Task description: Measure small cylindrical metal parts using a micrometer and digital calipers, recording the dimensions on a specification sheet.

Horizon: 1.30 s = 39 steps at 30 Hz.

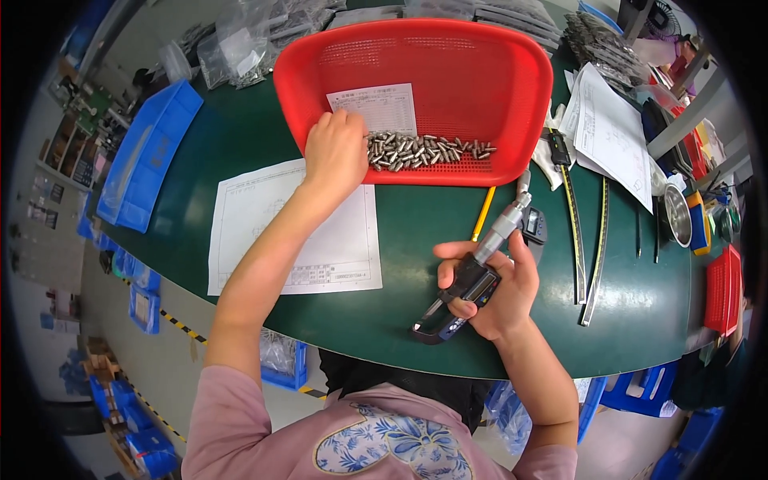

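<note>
My left hand (336, 148) reaches into a red plastic basket (512, 88) on the green table, its fingers curled at the left end of a row of several small metal pins (428, 150); whether it grips one is hidden. A printed paper slip (376, 106) lies in the basket behind the hand. My right hand (500, 288) holds a digital micrometer (478, 268) with a black body and silver thimble, tilted up toward the basket, above the table's near edge.
A drawing sheet (264, 216) lies under my left forearm. A yellow pencil (482, 213), calipers (570, 200) and long steel rulers (596, 256) lie to the right. A blue bin (148, 156) sits left, papers (612, 132) and bagged parts (240, 44) behind.
</note>
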Available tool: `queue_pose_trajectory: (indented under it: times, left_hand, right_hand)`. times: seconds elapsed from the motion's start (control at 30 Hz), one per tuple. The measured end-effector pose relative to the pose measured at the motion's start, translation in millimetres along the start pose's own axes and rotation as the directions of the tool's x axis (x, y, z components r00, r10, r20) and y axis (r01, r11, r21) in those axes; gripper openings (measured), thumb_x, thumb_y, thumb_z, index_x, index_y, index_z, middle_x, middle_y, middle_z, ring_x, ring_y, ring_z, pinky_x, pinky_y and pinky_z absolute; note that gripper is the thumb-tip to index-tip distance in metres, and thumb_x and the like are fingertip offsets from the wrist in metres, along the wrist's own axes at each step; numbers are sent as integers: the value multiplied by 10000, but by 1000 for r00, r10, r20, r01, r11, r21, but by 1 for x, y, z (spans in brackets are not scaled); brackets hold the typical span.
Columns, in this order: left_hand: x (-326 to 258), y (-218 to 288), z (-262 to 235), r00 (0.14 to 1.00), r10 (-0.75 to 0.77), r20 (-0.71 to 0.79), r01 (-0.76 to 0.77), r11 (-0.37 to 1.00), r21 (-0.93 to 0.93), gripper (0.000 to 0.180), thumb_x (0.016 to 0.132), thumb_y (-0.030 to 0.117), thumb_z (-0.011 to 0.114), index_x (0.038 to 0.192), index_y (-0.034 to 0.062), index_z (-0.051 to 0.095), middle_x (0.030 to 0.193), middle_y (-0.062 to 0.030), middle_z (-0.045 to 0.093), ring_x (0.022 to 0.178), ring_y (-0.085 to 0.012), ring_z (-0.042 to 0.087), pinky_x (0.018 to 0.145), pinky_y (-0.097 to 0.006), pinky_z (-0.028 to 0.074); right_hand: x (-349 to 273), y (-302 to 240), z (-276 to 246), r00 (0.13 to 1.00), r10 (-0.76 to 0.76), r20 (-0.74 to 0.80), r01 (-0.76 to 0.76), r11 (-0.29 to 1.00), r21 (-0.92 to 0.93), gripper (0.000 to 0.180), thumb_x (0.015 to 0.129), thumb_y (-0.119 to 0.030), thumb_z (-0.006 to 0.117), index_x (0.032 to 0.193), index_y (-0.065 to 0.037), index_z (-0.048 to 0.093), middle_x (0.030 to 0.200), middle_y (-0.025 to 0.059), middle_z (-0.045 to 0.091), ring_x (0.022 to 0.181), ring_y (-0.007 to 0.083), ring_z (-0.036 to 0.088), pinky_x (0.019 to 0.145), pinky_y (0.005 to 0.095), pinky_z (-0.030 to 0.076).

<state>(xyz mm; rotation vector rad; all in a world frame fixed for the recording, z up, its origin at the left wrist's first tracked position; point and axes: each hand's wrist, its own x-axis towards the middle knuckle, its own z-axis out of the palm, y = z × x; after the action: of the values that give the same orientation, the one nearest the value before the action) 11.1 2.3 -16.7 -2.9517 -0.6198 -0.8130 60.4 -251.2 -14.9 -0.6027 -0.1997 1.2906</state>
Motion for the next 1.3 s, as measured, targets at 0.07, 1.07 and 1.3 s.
queue_pose_trajectory:
  times: [0.07, 1.07, 1.3]
  left_hand:
    - [-6, 13, -11, 1000, -1, 10, 2, 991, -132, 142, 688, 8, 618, 812, 43, 559, 801, -59, 553, 804, -229, 533, 687, -337, 426]
    - [-88, 69, -33, 683, 451, 574, 729, -369, -577, 121, 814, 24, 574, 918, 15, 513, 906, -56, 556, 862, -119, 542, 788, -253, 438]
    - [-87, 69, -30, 708, 470, 527, 700, -369, -611, 117, 804, 1, 578, 898, 22, 511, 919, -75, 558, 878, -143, 547, 792, -263, 443]
  right_hand:
    - [0, -1, -1, 1000, -7, -28, 8, 1000, 25, 833, 808, -644, 229, 1038, 103, 519, 759, 166, 582, 430, 135, 425, 404, 216, 352]
    - [1, -13, -11, 972, -232, -23, 233, 958, 170, 705, 872, -552, 187, 936, 51, 546, 767, 174, 568, 394, 145, 402, 367, 228, 340]
    - [2, -15, -8, 977, -214, -11, 212, 957, 198, 707, 870, -559, 190, 933, 51, 542, 768, 173, 565, 390, 144, 395, 368, 234, 341]
